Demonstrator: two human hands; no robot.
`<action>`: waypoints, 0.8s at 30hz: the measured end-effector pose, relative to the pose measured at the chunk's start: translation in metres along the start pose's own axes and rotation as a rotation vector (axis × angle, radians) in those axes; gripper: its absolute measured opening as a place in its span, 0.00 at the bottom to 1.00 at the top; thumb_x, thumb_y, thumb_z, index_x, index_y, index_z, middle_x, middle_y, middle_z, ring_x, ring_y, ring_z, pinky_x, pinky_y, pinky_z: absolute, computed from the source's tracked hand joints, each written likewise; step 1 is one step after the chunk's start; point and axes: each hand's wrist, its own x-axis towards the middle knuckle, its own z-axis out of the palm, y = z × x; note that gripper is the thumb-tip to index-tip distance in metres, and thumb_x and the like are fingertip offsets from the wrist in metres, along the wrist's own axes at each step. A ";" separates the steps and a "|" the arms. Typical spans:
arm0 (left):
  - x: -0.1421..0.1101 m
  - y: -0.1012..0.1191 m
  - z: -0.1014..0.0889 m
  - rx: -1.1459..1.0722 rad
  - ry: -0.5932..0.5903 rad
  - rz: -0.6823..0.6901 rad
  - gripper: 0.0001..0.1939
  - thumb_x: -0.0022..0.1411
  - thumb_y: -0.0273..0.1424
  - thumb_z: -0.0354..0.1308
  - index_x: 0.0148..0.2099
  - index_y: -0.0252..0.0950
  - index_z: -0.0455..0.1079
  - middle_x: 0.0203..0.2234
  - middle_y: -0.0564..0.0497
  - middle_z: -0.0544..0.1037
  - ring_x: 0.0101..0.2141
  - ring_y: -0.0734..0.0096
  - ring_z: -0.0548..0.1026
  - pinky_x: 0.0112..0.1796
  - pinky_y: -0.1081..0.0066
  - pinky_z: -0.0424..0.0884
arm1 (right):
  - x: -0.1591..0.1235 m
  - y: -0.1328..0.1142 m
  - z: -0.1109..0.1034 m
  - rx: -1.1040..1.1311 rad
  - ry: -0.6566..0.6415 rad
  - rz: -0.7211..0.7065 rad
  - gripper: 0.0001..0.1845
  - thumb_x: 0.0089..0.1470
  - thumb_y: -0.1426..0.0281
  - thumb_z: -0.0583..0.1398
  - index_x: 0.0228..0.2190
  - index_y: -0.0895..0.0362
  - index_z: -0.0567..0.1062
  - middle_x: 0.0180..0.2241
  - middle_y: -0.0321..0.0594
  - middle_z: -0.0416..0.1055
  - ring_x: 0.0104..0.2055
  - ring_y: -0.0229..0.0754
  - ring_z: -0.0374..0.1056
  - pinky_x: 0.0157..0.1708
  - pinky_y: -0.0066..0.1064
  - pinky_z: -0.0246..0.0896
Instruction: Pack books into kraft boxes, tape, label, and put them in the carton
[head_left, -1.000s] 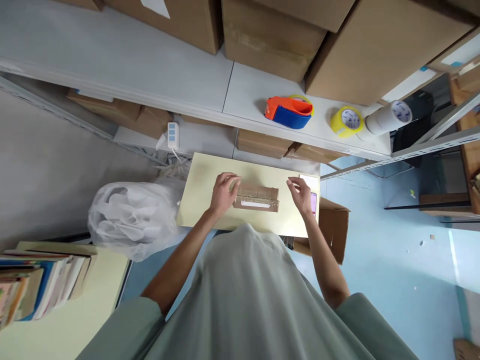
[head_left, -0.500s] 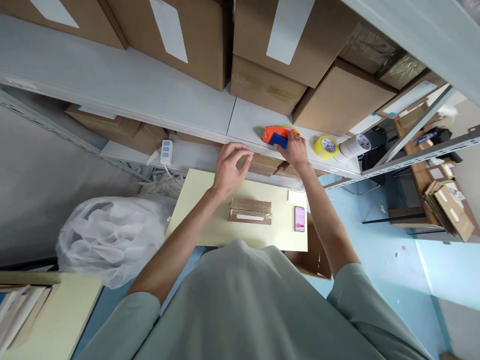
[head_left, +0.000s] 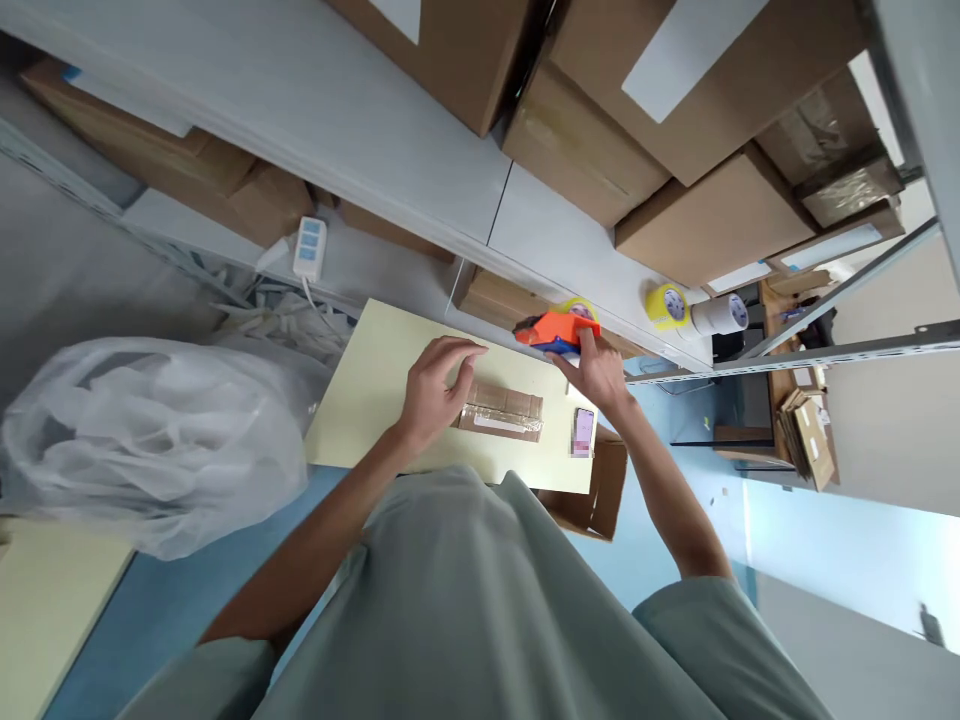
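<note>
My right hand grips an orange and blue tape dispenser, loaded with a yellow roll, in front of the shelf edge. Over the pale yellow table hovers my left hand, empty, its fingers curved and the thumb apart. Just right of that hand lies a small taped cardboard box with a white label on its near side; my left hand hides part of its left end. A phone with a lit pinkish screen rests toward the table's right end.
A grey shelf holds large cartons, a yellow tape roll and a white roll. On the lower level sits a power strip. A bulging plastic bag stands left; an open carton is right of the table.
My right hand has lifted the tape dispenser off the shelf and brought it out toward the table. My left hand has come lower, nearer the small box. The view has turned.
</note>
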 end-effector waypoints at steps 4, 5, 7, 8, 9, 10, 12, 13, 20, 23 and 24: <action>-0.016 -0.003 -0.005 -0.095 -0.046 -0.119 0.13 0.80 0.36 0.56 0.60 0.43 0.76 0.53 0.47 0.85 0.52 0.63 0.84 0.56 0.61 0.81 | -0.034 -0.034 -0.009 0.028 -0.022 -0.073 0.35 0.68 0.35 0.57 0.55 0.52 0.71 0.40 0.51 0.83 0.42 0.62 0.82 0.40 0.51 0.82; -0.018 -0.002 -0.007 -0.125 -0.058 -0.137 0.14 0.79 0.37 0.57 0.62 0.43 0.75 0.55 0.46 0.85 0.54 0.63 0.83 0.57 0.61 0.81 | -0.039 -0.040 -0.011 0.033 -0.033 -0.089 0.34 0.69 0.36 0.58 0.55 0.51 0.71 0.40 0.50 0.83 0.42 0.61 0.82 0.41 0.51 0.82; -0.019 0.001 -0.009 -0.190 -0.094 -0.151 0.17 0.78 0.37 0.58 0.64 0.43 0.74 0.58 0.46 0.84 0.57 0.62 0.83 0.58 0.61 0.81 | -0.046 -0.052 -0.015 0.034 -0.062 -0.113 0.32 0.69 0.38 0.59 0.56 0.51 0.71 0.40 0.49 0.83 0.42 0.60 0.82 0.42 0.51 0.83; -0.019 0.002 -0.010 -0.222 -0.116 -0.147 0.17 0.78 0.36 0.59 0.65 0.43 0.74 0.58 0.46 0.84 0.58 0.61 0.82 0.58 0.60 0.80 | -0.049 -0.057 -0.017 0.035 -0.078 -0.121 0.32 0.70 0.38 0.59 0.57 0.51 0.71 0.40 0.49 0.83 0.42 0.60 0.82 0.42 0.51 0.83; -0.020 0.004 -0.012 -0.249 -0.138 -0.139 0.17 0.77 0.36 0.59 0.65 0.43 0.74 0.57 0.46 0.84 0.57 0.61 0.82 0.58 0.60 0.80 | -0.052 -0.061 -0.019 0.039 -0.093 -0.124 0.32 0.70 0.39 0.59 0.58 0.51 0.71 0.41 0.49 0.84 0.42 0.60 0.82 0.43 0.51 0.83; -0.020 0.005 -0.013 -0.269 -0.156 -0.130 0.18 0.76 0.35 0.59 0.64 0.43 0.75 0.56 0.46 0.84 0.57 0.60 0.83 0.58 0.59 0.80 | -0.054 -0.065 -0.021 0.048 -0.106 -0.124 0.33 0.70 0.39 0.59 0.59 0.51 0.71 0.42 0.50 0.84 0.43 0.60 0.82 0.43 0.51 0.83; -0.022 0.007 -0.017 -0.274 -0.171 -0.122 0.18 0.74 0.35 0.60 0.63 0.44 0.76 0.54 0.47 0.85 0.55 0.59 0.83 0.58 0.57 0.81 | -0.058 -0.070 -0.024 0.069 -0.129 -0.116 0.34 0.69 0.38 0.59 0.60 0.51 0.71 0.42 0.50 0.84 0.43 0.59 0.83 0.43 0.51 0.83; -0.024 0.007 -0.019 -0.263 -0.167 -0.124 0.17 0.74 0.35 0.60 0.62 0.45 0.77 0.53 0.47 0.85 0.54 0.59 0.83 0.58 0.56 0.81 | -0.060 -0.072 -0.025 0.074 -0.138 -0.110 0.35 0.69 0.37 0.59 0.60 0.51 0.72 0.42 0.50 0.83 0.43 0.59 0.83 0.43 0.51 0.83; -0.037 0.005 -0.021 -0.161 -0.146 -0.077 0.14 0.71 0.39 0.65 0.57 0.47 0.79 0.49 0.48 0.86 0.50 0.57 0.83 0.54 0.54 0.83 | -0.067 -0.080 -0.033 0.043 -0.179 -0.081 0.38 0.68 0.37 0.60 0.62 0.52 0.71 0.44 0.51 0.83 0.40 0.59 0.82 0.39 0.49 0.82; -0.039 0.005 -0.018 -0.122 -0.117 -0.047 0.11 0.73 0.39 0.67 0.55 0.47 0.80 0.47 0.49 0.86 0.47 0.60 0.84 0.52 0.57 0.82 | -0.067 -0.083 -0.034 0.030 -0.170 -0.082 0.36 0.68 0.38 0.60 0.62 0.51 0.71 0.42 0.51 0.83 0.40 0.58 0.81 0.39 0.47 0.82; -0.039 0.004 -0.018 -0.114 -0.109 -0.039 0.10 0.73 0.39 0.67 0.55 0.47 0.80 0.46 0.50 0.86 0.46 0.61 0.84 0.51 0.58 0.82 | -0.067 -0.084 -0.034 0.011 -0.166 -0.085 0.35 0.69 0.38 0.60 0.61 0.51 0.71 0.41 0.50 0.83 0.40 0.58 0.81 0.39 0.47 0.82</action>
